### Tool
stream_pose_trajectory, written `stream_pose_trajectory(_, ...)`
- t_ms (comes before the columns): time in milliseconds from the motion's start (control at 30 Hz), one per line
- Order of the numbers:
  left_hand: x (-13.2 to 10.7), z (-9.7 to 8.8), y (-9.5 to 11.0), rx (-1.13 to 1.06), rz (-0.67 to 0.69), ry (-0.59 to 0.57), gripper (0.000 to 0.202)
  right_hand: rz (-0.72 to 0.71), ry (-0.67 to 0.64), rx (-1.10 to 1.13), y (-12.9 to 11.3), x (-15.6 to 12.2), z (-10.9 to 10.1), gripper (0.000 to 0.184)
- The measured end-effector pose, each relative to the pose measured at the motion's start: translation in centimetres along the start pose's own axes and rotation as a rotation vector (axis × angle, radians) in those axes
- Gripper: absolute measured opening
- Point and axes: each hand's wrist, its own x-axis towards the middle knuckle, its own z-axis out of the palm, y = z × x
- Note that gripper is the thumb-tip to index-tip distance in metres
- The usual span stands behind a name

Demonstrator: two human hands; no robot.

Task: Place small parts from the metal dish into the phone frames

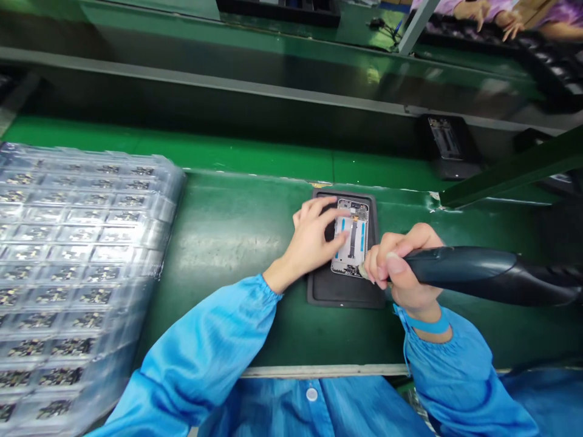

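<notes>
A: Where's the phone frame (pixel 350 237) lying?

B: Flat on a black rubber mat (pixel 346 294), toward the mat's far end. The mat sits against the far edge of the green bench (pixel 228 243).

A: And the left hand (pixel 312 240)?

B: It's right on the frame. The fingers (pixel 319 209) are spread and gently curved, with their tips pressing on the frame's left side, beside the dark ribbon cable (pixel 352 243). They aren't pinching anything, just holding it down from above.

A: What about the right hand (pixel 405 267)?

B: It's closed firmly around a black electric screwdriver (pixel 460 267), which runs off toward the right. The driver's tip is at the frame's near right corner, but the fingers mostly hide it, so I can't tell whether it touches the frame.

A: Anything else nearby?

B: A stack of clear plastic trays (pixel 77 273) with rows of small parts sits on the left of the bench, well apart from the mat. Another person's hands (pixel 483 12) show in the top right corner, across the line.
</notes>
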Motion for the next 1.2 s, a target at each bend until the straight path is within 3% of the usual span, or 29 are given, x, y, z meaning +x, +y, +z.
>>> stream_pose_trajectory(100,3.1,0.2,-0.9,0.072,-0.034,0.084,0.036,0.035,0.000,-0.007,0.0,-0.1,-0.2,0.031)
stream_pose_trajectory(200,5.2,0.6,-1.6,0.140,-0.028,0.063,0.031,0.049,0.008,-0.034,0.2,-0.1,-0.2,0.035)
stream_pose_trajectory(300,5.8,0.7,-1.9,0.194,0.011,0.014,0.028,0.020,0.042,-0.079,0.8,-0.1,0.0,0.036)
stream_pose_trajectory(467,5.3,-0.1,-2.5,0.196,0.025,-0.002,0.021,-0.069,0.065,-0.089,0.3,0.3,-0.9,0.037)
stream_pose_trajectory(567,5.0,-0.4,-3.1,0.161,0.049,0.012,0.009,-0.171,0.243,-0.126,-1.3,0.5,-3.7,0.047)
stream_pose_trajectory(667,4.0,-0.3,-3.2,0.125,0.116,-0.002,0.012,-0.260,0.450,-0.252,-2.4,0.4,-7.4,0.057)
stream_pose_trajectory(800,2.0,0.1,-2.6,0.116,0.168,-0.064,0.017,-0.241,0.555,-0.340,-2.0,-0.2,-10.6,0.061)
stream_pose_trajectory(967,0.2,0.4,-2.0,0.112,0.202,-0.084,0.016,-0.229,0.546,-0.301,-1.0,-0.8,-11.2,0.056)
stream_pose_trajectory(1200,0.6,0.2,-1.9,0.127,0.170,-0.091,0.015,-0.223,0.521,-0.274,-0.6,-0.8,-11.4,0.054)
